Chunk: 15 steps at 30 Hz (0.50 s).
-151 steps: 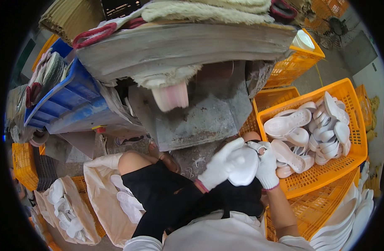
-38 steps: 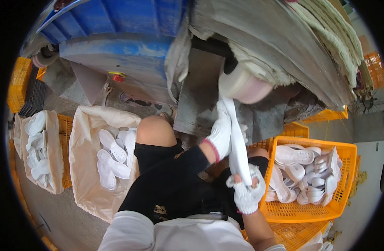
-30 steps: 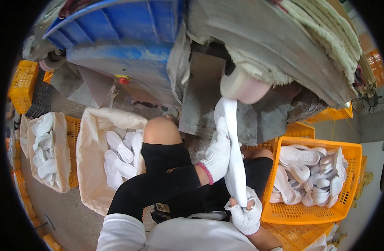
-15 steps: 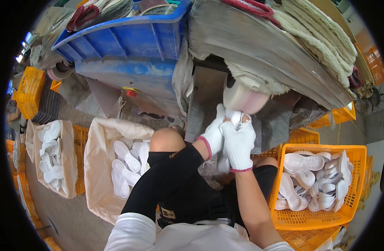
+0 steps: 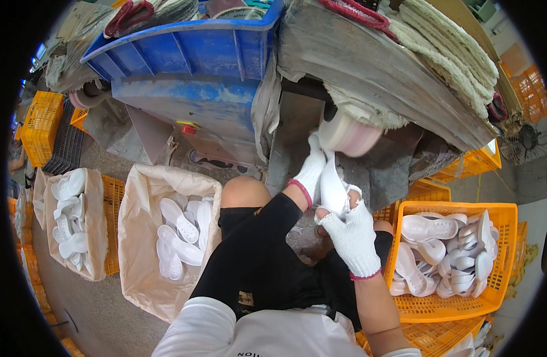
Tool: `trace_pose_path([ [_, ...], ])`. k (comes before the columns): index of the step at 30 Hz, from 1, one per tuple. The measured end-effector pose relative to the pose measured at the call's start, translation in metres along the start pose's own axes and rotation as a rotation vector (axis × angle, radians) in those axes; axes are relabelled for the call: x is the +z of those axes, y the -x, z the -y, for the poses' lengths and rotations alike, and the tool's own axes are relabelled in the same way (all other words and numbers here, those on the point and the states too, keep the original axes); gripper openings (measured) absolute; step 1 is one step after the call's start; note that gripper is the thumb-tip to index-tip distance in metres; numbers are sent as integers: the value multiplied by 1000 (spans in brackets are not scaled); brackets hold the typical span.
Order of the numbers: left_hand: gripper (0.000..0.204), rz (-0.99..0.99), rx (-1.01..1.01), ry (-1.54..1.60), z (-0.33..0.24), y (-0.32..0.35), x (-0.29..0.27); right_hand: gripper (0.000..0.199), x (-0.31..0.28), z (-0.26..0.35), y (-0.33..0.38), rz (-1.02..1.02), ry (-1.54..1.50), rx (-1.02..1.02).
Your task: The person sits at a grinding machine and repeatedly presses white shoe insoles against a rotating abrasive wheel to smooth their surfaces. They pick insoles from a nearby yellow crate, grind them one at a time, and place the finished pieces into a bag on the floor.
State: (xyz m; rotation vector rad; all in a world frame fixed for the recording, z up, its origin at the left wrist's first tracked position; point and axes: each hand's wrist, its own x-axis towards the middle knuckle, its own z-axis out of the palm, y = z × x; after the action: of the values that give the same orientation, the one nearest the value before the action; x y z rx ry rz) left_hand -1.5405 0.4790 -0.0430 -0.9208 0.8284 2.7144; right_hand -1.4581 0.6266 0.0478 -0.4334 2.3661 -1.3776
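**Sole at the wheel, crate nearly full**

Both gloved hands are closed on one white sole [image 5: 333, 187]: the left hand [image 5: 310, 171] grips its upper end, the right hand [image 5: 352, 231] its lower end, pressing the tip to the buffing wheel [image 5: 347, 134]. The orange crate [image 5: 458, 300] at the right holds many soles, the lined sack [image 5: 144, 250] at the left fewer (which pile is finished cannot be told). Around them: a blue bin [image 5: 184, 50], yellow crates [image 5: 40, 122], a dusty concrete floor.

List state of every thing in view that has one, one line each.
left hand: gloved, gripping the white sole near its top
right hand: gloved, gripping its lower end
white sole: upright, top against the wheel
wheel: blurred
orange crate: partly filled with soles
lined sack: open, soles inside
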Motion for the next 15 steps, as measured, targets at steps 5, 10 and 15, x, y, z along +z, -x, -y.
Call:
trace_pose_path([
  [5, 50, 130, 21, 186, -6, -3, -4, 42, -6, -4, -24, -44, 32, -88],
  [10, 40, 423, -159, 476, 2, -5, -6, 42, 5, -5, -49, -228, 134, -238],
  [15, 66, 399, -22, 441, 13, -6, -12, 47, 33, -6, -83, -416, 122, -10],
])
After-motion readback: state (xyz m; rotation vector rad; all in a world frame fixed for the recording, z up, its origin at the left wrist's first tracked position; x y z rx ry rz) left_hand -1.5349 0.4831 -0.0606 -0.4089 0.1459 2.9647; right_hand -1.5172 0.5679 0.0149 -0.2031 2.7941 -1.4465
